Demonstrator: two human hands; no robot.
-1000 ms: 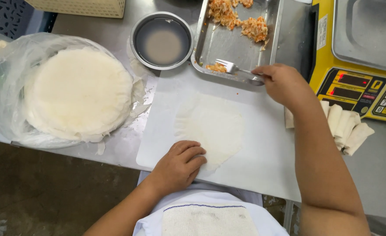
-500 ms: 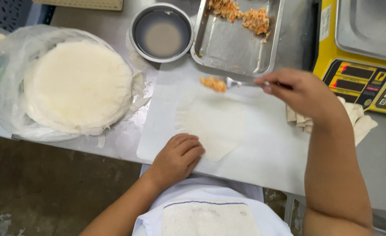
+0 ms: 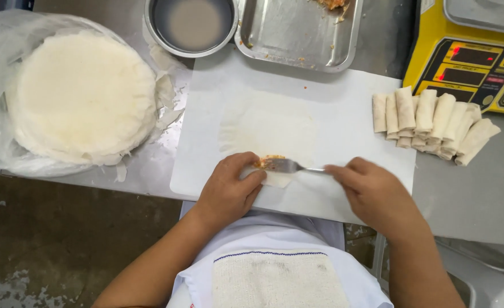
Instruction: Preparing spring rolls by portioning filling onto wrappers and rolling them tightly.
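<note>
At the lower centre of the frame, our right hand (image 3: 374, 194) has its fingers clamped on a fork (image 3: 289, 166) carrying orange filling (image 3: 268, 162). Our left hand (image 3: 229, 188) presses curled fingers on the thin wrapper (image 3: 269, 128), which lies on the white board (image 3: 343, 97) on the table (image 3: 480, 194).

Thin pale wrapper (image 3: 269, 128) flat on the white board — metal fork (image 3: 289, 166) with orange filling (image 3: 269, 161) at its near edge.

Open working space at frame centre, hemmed in on three sides.

The white board (image 3: 343, 97) lies bare across its middle and upper part; a round stack of wrappers (image 3: 81, 97) blocks the left, a steel bowl (image 3: 192, 25) and tray (image 3: 297, 34) line the top edge, finished rolls (image 3: 429, 122) and a yellow scale (image 3: 468, 63) crowd the right.
</note>
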